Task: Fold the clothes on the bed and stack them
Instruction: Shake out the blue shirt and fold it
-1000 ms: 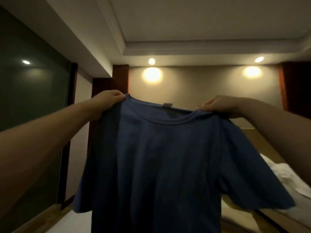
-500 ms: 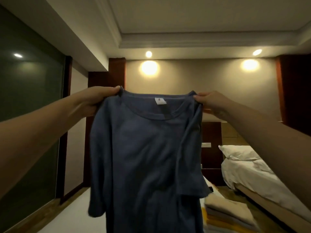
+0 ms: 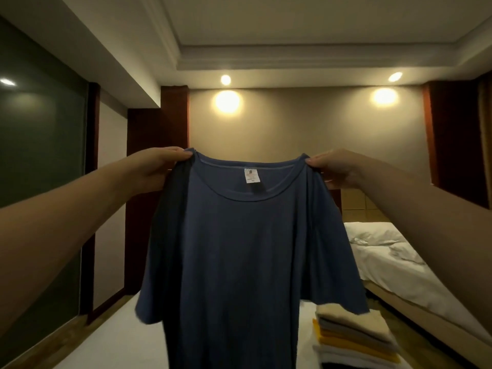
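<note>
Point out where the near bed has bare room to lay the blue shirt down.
Bare sheet on the near bed shows left of the hanging blue shirt. Right of it the folded stack crowds the bed. Behind the shirt is hidden.

Both hands, left (image 3: 157,169) and right (image 3: 335,169), pinch a hanging blue T-shirt (image 3: 247,251) by its shoulders.

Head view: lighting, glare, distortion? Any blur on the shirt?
Head view: dim, warm light; the two wall light spots clip to white with halos. Head view: the blue T-shirt is fairly sharp, neck label visible, print unreadable. Head view: wide-angle bending of ceiling lines; the glass panel reflects a lamp.
</note>
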A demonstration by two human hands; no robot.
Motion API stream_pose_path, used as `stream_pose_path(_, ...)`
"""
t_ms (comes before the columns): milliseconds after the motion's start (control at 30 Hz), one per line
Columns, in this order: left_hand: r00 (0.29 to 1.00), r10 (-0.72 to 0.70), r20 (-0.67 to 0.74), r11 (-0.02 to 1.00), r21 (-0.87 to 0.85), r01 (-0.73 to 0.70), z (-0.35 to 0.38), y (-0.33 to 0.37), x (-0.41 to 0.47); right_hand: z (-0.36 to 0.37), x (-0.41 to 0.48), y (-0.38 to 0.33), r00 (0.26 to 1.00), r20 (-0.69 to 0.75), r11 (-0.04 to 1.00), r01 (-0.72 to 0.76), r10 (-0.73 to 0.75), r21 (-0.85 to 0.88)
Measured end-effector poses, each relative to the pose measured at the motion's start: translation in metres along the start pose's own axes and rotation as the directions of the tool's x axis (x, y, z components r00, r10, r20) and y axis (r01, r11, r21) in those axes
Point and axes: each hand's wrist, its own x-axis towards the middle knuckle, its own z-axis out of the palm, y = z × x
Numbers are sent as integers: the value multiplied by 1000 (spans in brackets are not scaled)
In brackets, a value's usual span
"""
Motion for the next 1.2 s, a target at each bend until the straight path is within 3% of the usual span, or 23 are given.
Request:
stream_pose_path(167,994,-4,-107,1000,20,7,9,-3,1,2,-2,0,995,-63,988,-61,71,141)
stream_pose_path(333,952,-155,-264,988,-61,144,32,-13,-11,26,-18,10,981,-31,935,-174,192,310)
stream_pose_path(433,936,-256,-243,940,-289,182,66,-27,-34,75,-44,29,983,13,812,-161,185,561)
stream_pose_path(533,944,-183,-275,913,-404,59,95,-56,-56,126,-73,55,977,57,656,-181,205,733)
stream_pose_path(667,938,21,-345,961,-252,-114,120,-99,-90,180,-123,78,974,61,572,-180,220,801)
stream_pose_path(800,904,158,-397,979,-57,-196,144,-125,-126,203,-159,100,994,-20,640,-54,108,766)
stream_pose_path(1200,911,244,-331,969,129,-212,139,-132,-143,190,-180,101,997,35,713,-69,63,698)
